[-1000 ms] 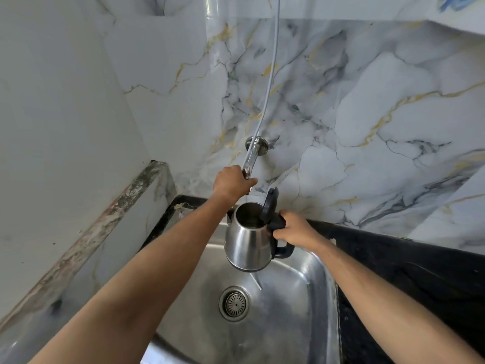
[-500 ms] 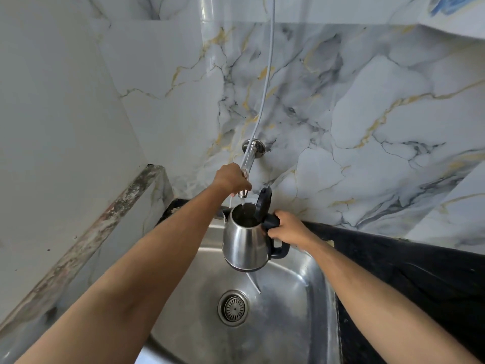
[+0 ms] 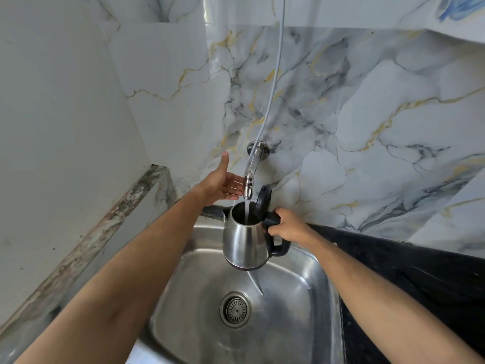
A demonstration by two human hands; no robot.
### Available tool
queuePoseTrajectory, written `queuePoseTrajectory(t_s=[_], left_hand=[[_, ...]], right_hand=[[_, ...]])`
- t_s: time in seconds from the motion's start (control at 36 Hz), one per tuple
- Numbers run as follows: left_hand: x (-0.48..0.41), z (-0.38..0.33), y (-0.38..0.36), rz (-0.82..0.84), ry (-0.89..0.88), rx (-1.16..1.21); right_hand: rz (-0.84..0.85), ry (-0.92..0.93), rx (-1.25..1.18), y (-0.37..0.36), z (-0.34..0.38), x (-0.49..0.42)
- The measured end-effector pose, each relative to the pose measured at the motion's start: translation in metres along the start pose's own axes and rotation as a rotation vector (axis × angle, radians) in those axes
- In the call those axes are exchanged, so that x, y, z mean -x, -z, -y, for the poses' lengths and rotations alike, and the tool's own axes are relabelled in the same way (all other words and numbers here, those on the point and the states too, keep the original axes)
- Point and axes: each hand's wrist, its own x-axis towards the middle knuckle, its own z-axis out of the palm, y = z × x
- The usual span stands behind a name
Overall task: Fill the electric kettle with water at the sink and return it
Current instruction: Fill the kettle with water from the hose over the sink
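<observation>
A steel electric kettle with a black handle hangs above the steel sink. Its black lid stands flipped up. My right hand grips the handle. A chrome tap juts from the marble wall, and a thin stream of water runs from its spout into the kettle's mouth. My left hand is open just left of the spout, palm toward it, fingertips close to the tap; whether they touch it I cannot tell.
The drain lies in the sink's floor below the kettle. A black counter runs to the right. A marble ledge runs along the left wall. A grey hose hangs down to the tap.
My left hand has let go of the tap and opened beside it. Water now streams into the kettle, which my right hand keeps under the spout.
</observation>
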Motion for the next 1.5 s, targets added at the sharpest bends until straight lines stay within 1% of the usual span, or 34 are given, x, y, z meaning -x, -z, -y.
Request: queuePoseTrajectory(t_s=[0.17,0.56,0.75,1.5], left_hand=[[0.007,-0.0031,-0.0004,0.028,-0.012,-0.012],[0.0053,-0.0051,-0.002,-0.003,-0.039,-0.087],[0.0045,-0.0028,-0.0012,0.002,-0.044,-0.081],[0.0013,-0.0003,0.0003,0.014,-0.054,-0.08]], right_hand=[[-0.004,0.004,-0.02,-0.0007,0.0021,0.0021],[-0.021,0.001,-0.067,0.0,0.001,0.0043],[-0.004,-0.004,-0.094,0.0,0.0037,0.0039],[0.008,-0.025,-0.07,-0.0005,0.0029,0.0032]])
